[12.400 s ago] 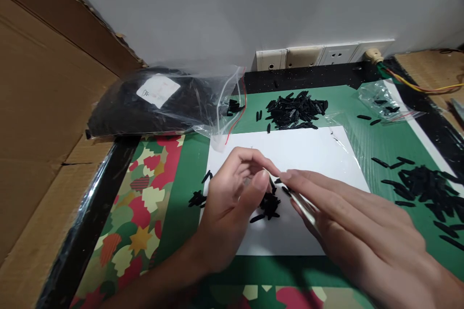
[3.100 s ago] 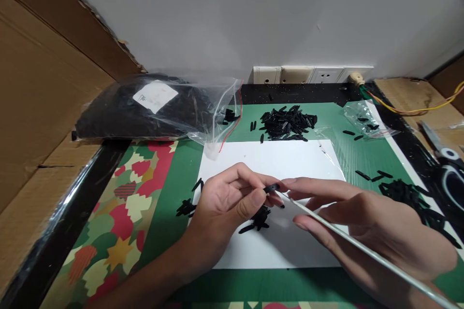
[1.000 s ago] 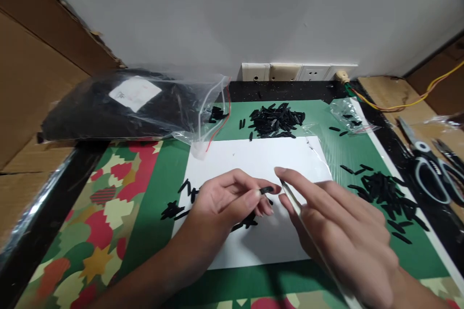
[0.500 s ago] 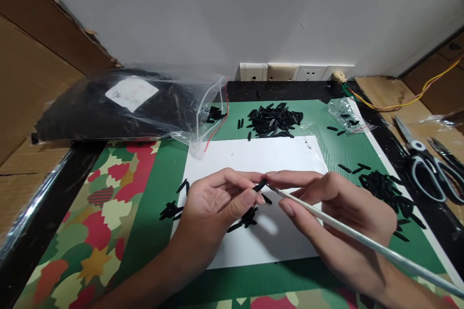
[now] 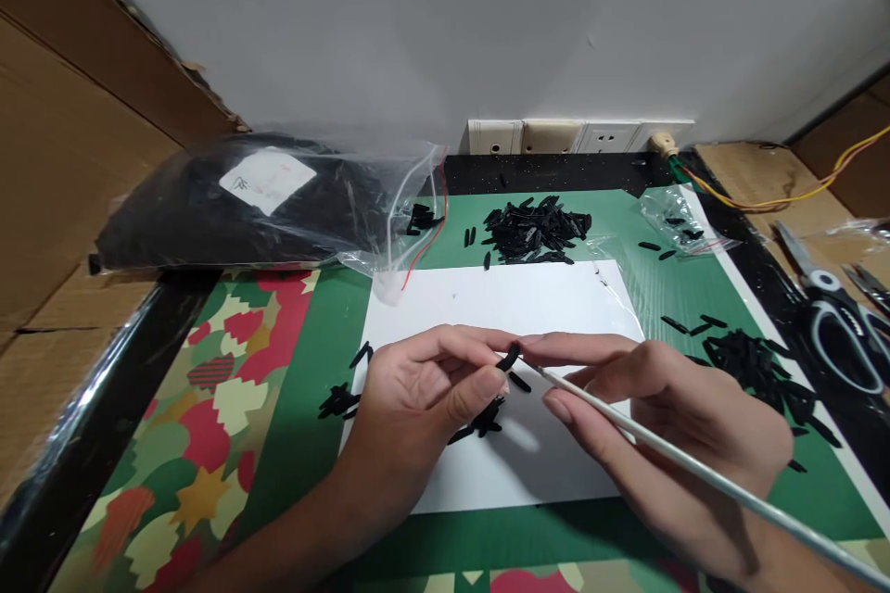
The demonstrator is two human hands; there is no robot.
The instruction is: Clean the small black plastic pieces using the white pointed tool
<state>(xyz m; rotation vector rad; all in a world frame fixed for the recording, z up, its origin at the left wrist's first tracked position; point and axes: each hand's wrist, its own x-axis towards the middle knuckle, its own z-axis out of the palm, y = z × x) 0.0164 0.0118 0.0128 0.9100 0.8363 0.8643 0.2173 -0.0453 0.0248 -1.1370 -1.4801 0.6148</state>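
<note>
Leftmost, cardboard (image 5: 62, 167) walling off that side, with a bag (image 5: 278, 204) of black parts lying against it at the bench's (image 5: 118, 380) far-left edge. Nearer the middle, white sheet (image 5: 542, 296) flat on the green mat (image 5: 340, 334), its far half bare and open, a few loose pieces (image 5: 338, 400) off its left edge. Over the sheet's near half, left hand (image 5: 417, 398), thumb and fingers (image 5: 479, 384) pinching a small black piece (image 5: 510, 357) held just above the paper. More black bits (image 5: 479, 422) on the sheet just under that hand. Meeting it from the right, right hand (image 5: 667, 417), fingers closed around a thin white rod (image 5: 695, 471), rod tip right beside the pinched piece; touching or not, cannot tell. Farther back, a pile (image 5: 535, 230) beyond the sheet's far edge, near the wall sockets (image 5: 577, 136). Right of the sheet, another pile (image 5: 757, 366) on the mat, close to the right hand. Scissors (image 5: 827, 306) at the bench's right edge, well apart.
</note>
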